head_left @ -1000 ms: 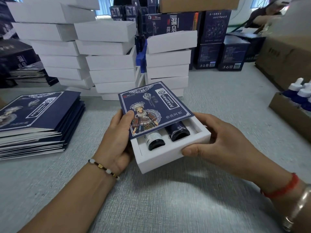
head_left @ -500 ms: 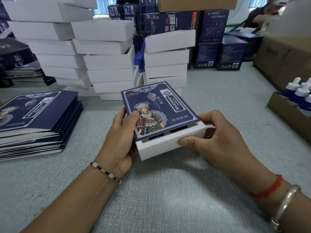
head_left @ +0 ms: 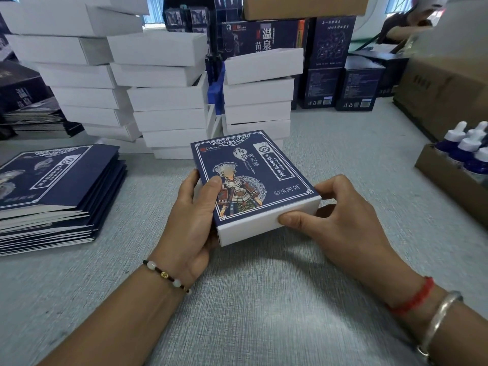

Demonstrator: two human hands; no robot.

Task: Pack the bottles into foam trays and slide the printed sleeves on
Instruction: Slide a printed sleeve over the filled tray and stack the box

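A navy printed sleeve with a costumed figure on it covers the white foam tray, whose near end wall alone shows. The bottles inside are hidden. My left hand grips the sleeve's left side, thumb on top. My right hand holds the tray's right near corner, thumb pressed on the white end wall. The package sits just above the grey table.
A stack of flat navy sleeves lies at the left. Stacks of white trays stand behind. A cardboard box with white-capped blue bottles sits at the right edge. Dark printed cartons line the back.
The tray has slid fully into the sleeve; the two dark bottles seen a second ago are now covered. My right hand pushed the tray's end inward.
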